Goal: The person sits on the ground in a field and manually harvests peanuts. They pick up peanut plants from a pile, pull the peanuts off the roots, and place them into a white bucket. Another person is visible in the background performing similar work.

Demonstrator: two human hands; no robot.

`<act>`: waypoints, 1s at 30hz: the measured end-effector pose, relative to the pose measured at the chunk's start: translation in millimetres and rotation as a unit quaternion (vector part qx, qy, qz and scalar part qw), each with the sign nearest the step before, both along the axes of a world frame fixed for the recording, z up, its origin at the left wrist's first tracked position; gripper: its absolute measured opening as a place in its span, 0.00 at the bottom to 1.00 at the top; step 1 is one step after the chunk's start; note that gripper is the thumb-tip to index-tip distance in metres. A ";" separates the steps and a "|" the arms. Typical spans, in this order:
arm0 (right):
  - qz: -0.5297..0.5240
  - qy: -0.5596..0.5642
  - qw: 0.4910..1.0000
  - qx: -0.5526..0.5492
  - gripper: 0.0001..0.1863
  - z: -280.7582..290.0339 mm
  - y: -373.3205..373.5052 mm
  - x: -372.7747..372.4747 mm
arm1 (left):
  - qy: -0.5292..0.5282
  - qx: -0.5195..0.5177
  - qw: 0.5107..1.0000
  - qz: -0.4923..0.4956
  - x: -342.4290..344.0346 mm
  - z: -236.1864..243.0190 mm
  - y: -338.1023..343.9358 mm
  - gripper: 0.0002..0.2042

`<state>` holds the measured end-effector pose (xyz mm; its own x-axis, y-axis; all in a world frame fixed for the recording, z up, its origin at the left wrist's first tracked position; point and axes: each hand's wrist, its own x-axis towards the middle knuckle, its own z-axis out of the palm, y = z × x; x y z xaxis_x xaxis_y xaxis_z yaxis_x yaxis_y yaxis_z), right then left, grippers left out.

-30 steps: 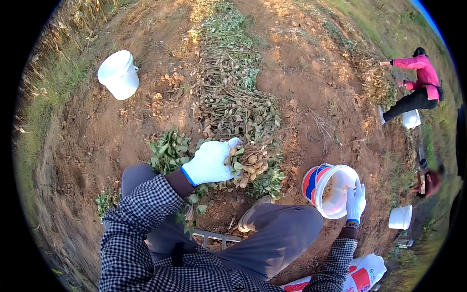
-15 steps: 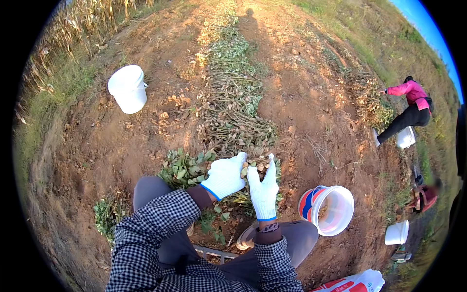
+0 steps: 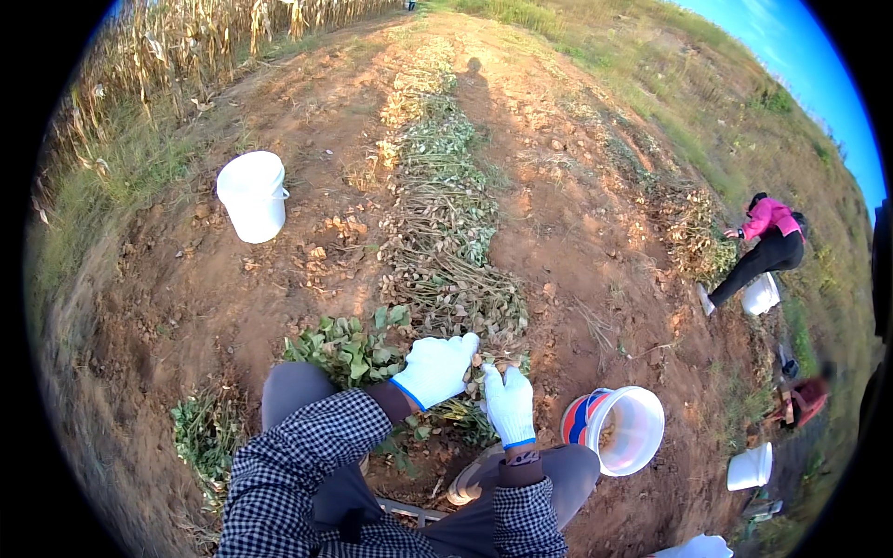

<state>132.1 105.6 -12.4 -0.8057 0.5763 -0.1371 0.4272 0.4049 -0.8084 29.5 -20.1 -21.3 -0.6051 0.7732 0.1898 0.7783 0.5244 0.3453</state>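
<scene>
My left hand (image 3: pixel 435 372), in a white knit glove with blue trim, is closed around the root end of a peanut plant (image 3: pixel 346 352). The plant's green leaves spread out to the left of my wrist. My right hand (image 3: pixel 509 405), gloved the same way, is right beside it, thumb and fingers bent in at the roots and pods between the two hands. Exactly what those fingertips pinch is partly hidden. Just beyond my hands runs a long row of pulled peanut plants (image 3: pixel 451 209), lying on reddish soil.
To my right, a white bucket with an orange and blue band (image 3: pixel 634 432) has some pods inside. A white bucket (image 3: pixel 253 197) stands at left. Two people work at far right, near more white buckets (image 3: pixel 750 467). A leafy clump (image 3: pixel 209 437) lies by my left knee. Dry corn stalks line the far left.
The view has tilted up, so most things sit lower. My right hand's thumb and fingers have drawn closer together at the roots. My left hand keeps its hold on the plant.
</scene>
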 end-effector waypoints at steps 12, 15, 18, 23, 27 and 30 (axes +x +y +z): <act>-0.183 0.144 0.869 -0.437 0.11 -7.6 -31.2 46.4 | 0.038 -0.047 0.994 -0.090 12.8 -2.7 12.8 0.14; -0.218 0.167 0.821 -0.500 0.11 -4.1 -37.7 54.7 | 0.045 -0.050 0.991 -0.112 17.9 -5.4 16.4 0.16; -0.231 0.184 0.775 -0.558 0.10 -9.9 -38.1 63.8 | 0.009 -0.040 0.991 -0.126 21.1 -2.3 20.9 0.17; -0.273 0.183 0.769 -0.549 0.08 0.7 -42.5 72.5 | -0.003 -0.038 0.990 -0.139 26.4 -15.6 31.6 0.20; -0.251 0.168 0.909 -0.287 0.10 -10.4 -40.9 73.9 | 0.014 -0.068 0.992 -0.106 24.7 -14.8 38.2 0.24; -0.220 0.178 0.949 -0.141 0.22 -18.9 -44.4 98.2 | 0.016 -0.081 0.994 0.065 -29.9 -28.1 30.9 0.30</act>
